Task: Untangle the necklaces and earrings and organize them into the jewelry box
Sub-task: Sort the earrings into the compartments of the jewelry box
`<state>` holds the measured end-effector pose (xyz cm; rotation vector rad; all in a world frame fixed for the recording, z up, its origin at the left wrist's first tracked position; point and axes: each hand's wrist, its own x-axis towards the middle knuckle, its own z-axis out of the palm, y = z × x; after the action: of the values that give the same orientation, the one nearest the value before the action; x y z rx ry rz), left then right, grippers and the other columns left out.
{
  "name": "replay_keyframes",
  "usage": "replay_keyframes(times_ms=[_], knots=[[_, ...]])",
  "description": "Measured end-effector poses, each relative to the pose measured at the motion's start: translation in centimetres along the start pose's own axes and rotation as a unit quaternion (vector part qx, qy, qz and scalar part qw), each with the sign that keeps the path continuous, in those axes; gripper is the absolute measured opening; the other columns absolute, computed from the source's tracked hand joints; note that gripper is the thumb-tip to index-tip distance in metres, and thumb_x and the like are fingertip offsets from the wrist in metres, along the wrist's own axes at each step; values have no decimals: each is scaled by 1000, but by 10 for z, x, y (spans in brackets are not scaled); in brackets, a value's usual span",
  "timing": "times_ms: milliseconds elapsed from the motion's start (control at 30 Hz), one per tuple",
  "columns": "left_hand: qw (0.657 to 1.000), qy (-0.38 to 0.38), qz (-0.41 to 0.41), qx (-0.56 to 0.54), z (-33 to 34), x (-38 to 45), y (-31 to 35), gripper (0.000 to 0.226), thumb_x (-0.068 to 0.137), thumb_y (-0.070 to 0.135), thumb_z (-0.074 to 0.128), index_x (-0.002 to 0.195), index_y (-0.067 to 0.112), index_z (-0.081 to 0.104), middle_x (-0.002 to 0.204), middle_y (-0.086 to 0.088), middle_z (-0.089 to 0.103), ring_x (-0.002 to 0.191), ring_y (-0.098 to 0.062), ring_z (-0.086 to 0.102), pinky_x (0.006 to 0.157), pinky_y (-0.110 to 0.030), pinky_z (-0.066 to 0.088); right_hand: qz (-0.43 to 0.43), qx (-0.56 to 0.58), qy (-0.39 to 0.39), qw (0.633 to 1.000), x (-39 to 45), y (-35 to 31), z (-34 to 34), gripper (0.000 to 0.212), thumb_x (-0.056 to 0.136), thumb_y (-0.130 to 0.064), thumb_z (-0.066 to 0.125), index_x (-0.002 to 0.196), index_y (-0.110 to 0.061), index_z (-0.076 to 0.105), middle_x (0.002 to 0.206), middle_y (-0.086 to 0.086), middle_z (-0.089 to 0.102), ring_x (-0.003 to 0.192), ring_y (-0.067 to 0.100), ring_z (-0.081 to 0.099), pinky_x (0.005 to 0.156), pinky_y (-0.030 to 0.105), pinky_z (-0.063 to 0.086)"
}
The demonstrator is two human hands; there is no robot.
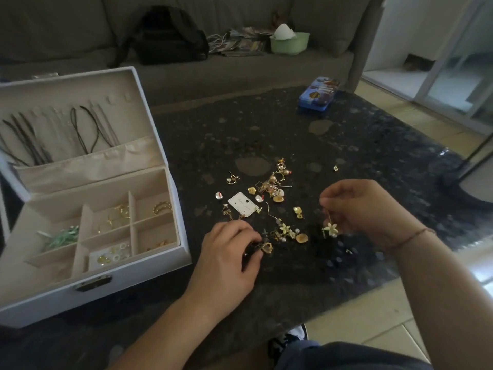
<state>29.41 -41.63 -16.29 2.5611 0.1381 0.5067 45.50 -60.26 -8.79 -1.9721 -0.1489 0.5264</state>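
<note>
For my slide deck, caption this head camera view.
Right hand lifts a flower earring; left hand pinches another beside the open jewelry box.

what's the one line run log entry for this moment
stage: sorting earrings | left hand: pinching gold piece on table | right hand: holding flower earring up | jewelry box: open

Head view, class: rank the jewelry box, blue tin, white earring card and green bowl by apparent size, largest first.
1. jewelry box
2. blue tin and green bowl: look alike, and both lie farther off, so unranked
3. white earring card
</note>
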Motion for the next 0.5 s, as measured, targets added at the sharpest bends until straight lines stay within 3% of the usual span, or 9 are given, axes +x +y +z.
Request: replay_keyframes(times_ms=[67,233,500], knots=[[1000,-1,1,-5,1,0,-1,25,87,35,62,110,27,68,114,18,55,113,0,45,96,-15,30,26,-17,15,999,1,3,-4,5,88,-1,66,86,-5,65,69,13,65,52,18,68,45,25,51],[1000,-3,1,-8,1,-1,-2,27,86,37,59,109,26,68,114,16,55,113,-1,44,96,-15,29,49,-47,25,997,4,12,-7,5,87,0,67,87,-4,64,69,16,71,68,28,74,73,44,60],[1000,7,1,-4,2,-3,0,25,87,28,65,112,23,66,115,14,55,113,-2,46,99,-20,30,-6,-83,26,996,3,13,-10,10,87,-3,68,85,-12,67,65,4,73,69,17,73,71,37,59]])
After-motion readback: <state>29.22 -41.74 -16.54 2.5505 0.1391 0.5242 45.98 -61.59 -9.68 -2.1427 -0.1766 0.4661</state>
